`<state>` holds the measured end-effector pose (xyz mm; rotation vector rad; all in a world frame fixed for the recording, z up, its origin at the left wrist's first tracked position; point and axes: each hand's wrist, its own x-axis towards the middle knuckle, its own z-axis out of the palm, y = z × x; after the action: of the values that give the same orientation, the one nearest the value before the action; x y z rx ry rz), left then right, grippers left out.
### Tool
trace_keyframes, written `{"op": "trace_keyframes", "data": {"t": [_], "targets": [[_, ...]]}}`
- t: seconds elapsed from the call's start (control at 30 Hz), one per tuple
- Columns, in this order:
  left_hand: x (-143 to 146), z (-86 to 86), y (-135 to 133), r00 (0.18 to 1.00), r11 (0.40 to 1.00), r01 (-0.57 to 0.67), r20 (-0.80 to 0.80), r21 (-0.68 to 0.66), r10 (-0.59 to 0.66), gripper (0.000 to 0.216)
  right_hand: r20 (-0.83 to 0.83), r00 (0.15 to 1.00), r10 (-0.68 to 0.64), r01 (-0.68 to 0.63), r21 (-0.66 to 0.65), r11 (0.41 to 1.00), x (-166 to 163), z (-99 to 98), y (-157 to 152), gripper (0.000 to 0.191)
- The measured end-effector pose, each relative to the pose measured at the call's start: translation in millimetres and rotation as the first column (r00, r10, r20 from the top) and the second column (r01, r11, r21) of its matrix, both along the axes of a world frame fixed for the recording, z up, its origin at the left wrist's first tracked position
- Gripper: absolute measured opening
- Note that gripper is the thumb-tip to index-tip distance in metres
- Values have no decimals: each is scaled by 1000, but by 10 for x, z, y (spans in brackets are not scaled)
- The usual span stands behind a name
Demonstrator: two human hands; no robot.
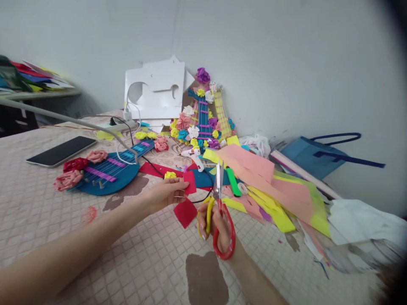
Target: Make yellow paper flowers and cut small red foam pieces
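Observation:
My left hand (167, 192) pinches a small red paper piece (190, 182) between thumb and fingers. A larger red paper piece (185, 212) hangs or lies just below it. My right hand (219, 226) grips red-and-yellow scissors (219, 212) by the handles, blades pointing up beside the red piece and nearly closed. Both hands hover over the patterned cloth (143, 258), close together.
Pink and yellow paper sheets (273, 186) pile at the right. A white glue gun (194, 156), a green marker (233, 182), a blue paper guitar with roses (104, 169), a phone (62, 151), a flower-covered craft (203, 118), a blue bag (313, 159).

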<state>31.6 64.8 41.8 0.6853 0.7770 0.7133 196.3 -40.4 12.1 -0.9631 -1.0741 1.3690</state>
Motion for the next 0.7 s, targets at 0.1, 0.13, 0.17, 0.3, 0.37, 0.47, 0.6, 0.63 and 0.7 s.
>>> {"op": "trace_keyframes", "data": {"t": [0.1, 0.13, 0.17, 0.3, 0.37, 0.47, 0.6, 0.63, 0.7], "targets": [[-44, 43, 72, 998, 999, -47, 44, -17, 48, 14, -1, 993, 122, -121, -80, 989, -22, 66, -52, 61], [-58, 51, 96, 997, 998, -56, 58, -18, 57, 14, 5, 989, 151, -150, -106, 983, -26, 81, -69, 64], [-72, 57, 121, 996, 998, -61, 68, -19, 62, 14, 8, 984, 176, -174, -124, 977, -31, 90, -85, 65], [-129, 58, 215, 995, 998, -55, 88, -25, 57, 12, -15, 965, 261, -259, -167, 951, -60, 84, -134, 71], [-153, 47, 248, 993, 998, -54, 103, -27, 56, 12, -44, 951, 306, -309, -183, 933, -77, 69, -152, 74], [-178, 28, 276, 991, 998, -56, 121, -31, 60, 14, -96, 924, 371, -383, -197, 903, -94, 36, -168, 75], [-197, 25, 296, 989, 998, -58, 135, -35, 62, 14, -166, 890, 424, -450, -186, 873, -107, -54, -148, 73], [-199, 29, 300, 988, 998, -59, 138, -36, 63, 15, -184, 883, 432, -462, -179, 869, -112, -84, -137, 73], [-202, 38, 305, 988, 998, -60, 143, -37, 64, 15, -219, 869, 444, -481, -160, 862, -124, -140, -114, 74]]}}
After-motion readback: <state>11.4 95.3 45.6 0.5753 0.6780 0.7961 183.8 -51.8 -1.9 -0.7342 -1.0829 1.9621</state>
